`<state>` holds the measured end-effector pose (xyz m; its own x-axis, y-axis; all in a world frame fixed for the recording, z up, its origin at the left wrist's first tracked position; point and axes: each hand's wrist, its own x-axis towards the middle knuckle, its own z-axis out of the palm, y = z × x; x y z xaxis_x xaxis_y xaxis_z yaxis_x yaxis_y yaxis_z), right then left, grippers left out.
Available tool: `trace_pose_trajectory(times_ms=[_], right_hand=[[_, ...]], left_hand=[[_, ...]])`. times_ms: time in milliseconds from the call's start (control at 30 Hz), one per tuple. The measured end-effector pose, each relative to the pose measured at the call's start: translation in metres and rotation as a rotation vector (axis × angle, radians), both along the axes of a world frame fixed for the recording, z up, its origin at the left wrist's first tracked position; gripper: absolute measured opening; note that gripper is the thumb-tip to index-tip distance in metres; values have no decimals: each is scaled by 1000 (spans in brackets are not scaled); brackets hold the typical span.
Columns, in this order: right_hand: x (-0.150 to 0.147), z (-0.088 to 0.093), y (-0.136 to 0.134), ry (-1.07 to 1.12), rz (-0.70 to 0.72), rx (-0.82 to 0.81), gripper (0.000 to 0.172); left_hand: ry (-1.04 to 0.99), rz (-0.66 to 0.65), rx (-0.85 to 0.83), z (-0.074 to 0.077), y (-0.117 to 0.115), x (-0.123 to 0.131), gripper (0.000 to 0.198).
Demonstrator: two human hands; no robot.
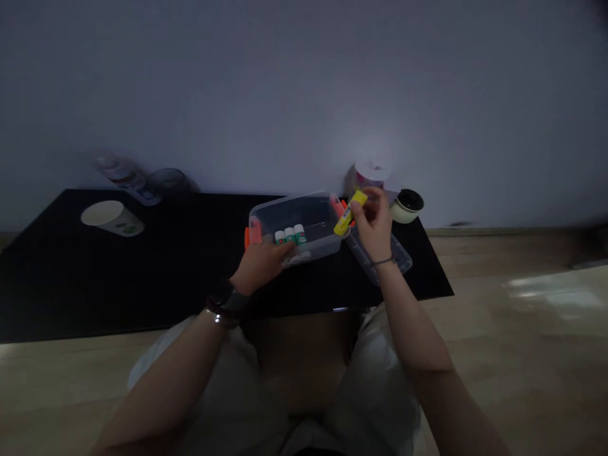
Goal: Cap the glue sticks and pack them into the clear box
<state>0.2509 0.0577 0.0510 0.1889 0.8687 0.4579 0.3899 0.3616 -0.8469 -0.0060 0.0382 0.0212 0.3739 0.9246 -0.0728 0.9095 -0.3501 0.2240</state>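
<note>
My right hand is closed on a yellow glue stick, held tilted just above the right end of a clear plastic box with orange latches. My left hand rests closed on the near rim of that box, gripping its edge. Inside the box three small white-and-green tubes stand side by side. The box's clear lid lies flat on the black mat under my right wrist.
A black mat covers the floor by the wall. A paper cup lies at the left, with a bottle and a glass jar behind it. A tape roll and a white container sit at the right.
</note>
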Motion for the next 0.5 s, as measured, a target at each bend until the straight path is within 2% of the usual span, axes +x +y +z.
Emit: trace_pose_trajectory(times_ms=[133,267,367,500], right_hand=[[-15,6,-4,-244,115,-109,33],[-41,-8,17,-538,194,-357,25],[-62,-23,36,-427,200,-533,24],[-76,-35,44,-174,232,-474,27]], left_hand=[[128,-158,-20,-5,-1,1,40],[163,-230,0,-8,-5,5,39],[150,-265,6,-9,-6,7,38],[119,-287,26,-8,-6,8,36]])
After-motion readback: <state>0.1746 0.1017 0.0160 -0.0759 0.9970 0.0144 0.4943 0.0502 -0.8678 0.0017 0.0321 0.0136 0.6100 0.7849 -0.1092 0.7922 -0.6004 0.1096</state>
